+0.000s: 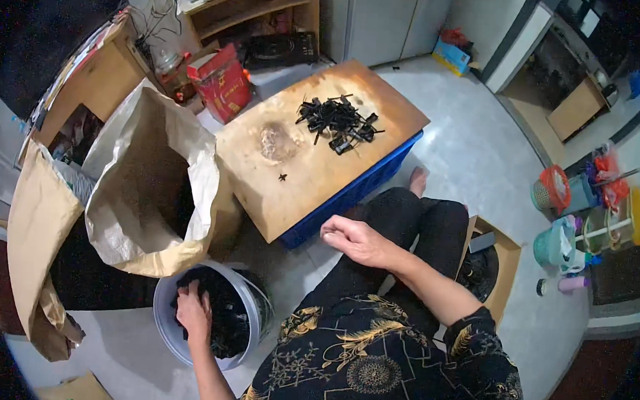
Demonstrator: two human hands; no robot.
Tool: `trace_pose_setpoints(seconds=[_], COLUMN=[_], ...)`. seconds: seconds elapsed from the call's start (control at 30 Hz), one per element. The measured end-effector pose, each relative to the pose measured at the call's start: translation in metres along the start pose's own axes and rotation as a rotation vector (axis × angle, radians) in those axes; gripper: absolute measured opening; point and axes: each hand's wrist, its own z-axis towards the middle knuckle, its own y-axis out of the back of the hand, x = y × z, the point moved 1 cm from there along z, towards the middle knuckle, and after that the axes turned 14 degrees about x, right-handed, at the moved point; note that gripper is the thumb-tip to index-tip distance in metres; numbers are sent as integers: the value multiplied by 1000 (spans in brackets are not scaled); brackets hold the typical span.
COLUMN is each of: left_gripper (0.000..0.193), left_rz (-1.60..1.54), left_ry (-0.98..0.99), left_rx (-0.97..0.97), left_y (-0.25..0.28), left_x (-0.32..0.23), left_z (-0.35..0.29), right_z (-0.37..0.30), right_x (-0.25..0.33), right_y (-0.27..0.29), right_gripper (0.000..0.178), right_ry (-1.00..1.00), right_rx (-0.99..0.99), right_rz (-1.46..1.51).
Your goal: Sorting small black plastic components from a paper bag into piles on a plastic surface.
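A white bucket (pixel 160 321) on the floor at my left holds many small black plastic pieces (pixel 230 323). My left hand (pixel 194 314) reaches into it, its fingers apart against the pieces and the tips partly hidden. Over my lap, by the near right edge of a stained wooden board (pixel 262 185), hovers my right hand (pixel 354 240). Its fingers are curled together; whatever they may hold is hidden. A loose heap of black plastic parts (pixel 337 120) lies on the board's far side, with one small black piece (pixel 282 177) nearer me.
The board rests on a blue crate (pixel 357 195). A large open woven sack (pixel 102 220) stands against the bucket's far side. Behind the board are a red bag (pixel 221 84) and a wooden shelf (pixel 251 12). An open cardboard box (pixel 505 263) sits right of my legs; baskets (pixel 555 189) stand farther right.
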Motion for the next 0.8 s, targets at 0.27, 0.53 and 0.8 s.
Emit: trace_pose_setpoints(seconds=[0.27,0.53,0.8], left_gripper=[20,26,23], left_rz=[-667,-519,-387], left_ry=[-399,-548,-447], left_rx=[119,62,124], left_y=[16,-53,-78], left_x=[-196,-339,-347], left_z=[128,253,277], right_z=[40,27,39], right_x=[-56,-105,-97], right_y=[79,120,129], right_gripper=[26,16,18], right_ry=[-30,-164,-204], right_rx=[-92,-348,-299], right_rz=[-245,373,557])
